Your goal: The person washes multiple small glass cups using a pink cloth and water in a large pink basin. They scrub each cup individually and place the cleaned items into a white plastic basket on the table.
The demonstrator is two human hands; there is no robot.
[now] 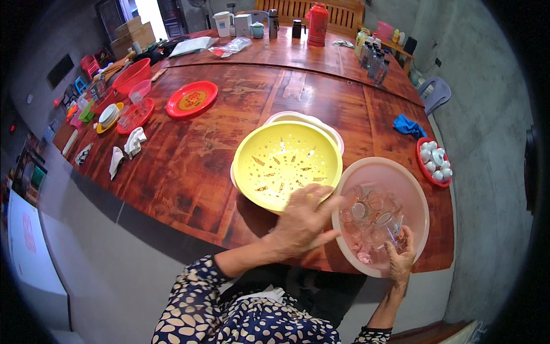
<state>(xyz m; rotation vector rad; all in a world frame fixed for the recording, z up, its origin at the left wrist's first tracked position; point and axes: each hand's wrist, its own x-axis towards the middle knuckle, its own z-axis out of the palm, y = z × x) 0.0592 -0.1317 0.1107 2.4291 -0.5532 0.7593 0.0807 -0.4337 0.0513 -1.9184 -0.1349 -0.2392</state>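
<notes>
My left hand (301, 223), slightly blurred, is held with its fingers stretched apart at the near right rim of a yellow plastic colander (247, 152). The colander has slots and round holes and looks empty. It rests tilted on a pale basin (339, 140) that is mostly hidden beneath it. To the right stands a light pink basin (420, 198) with several clear drinking glasses (375, 200) in liquid. Inside its near right side, my right hand (404, 255) has its thumb and fingers around a clear glass (392, 232). A crumpled pink cloth (364, 257) lies low in the basin.
A red basket (421, 166) of white cups and a blue cloth (409, 126) lie right. Left are a red tray (177, 109), stacked white bowls (107, 114) and white cloths (135, 142). A red thermos (317, 26) and bottles (375, 63) stand far off.
</notes>
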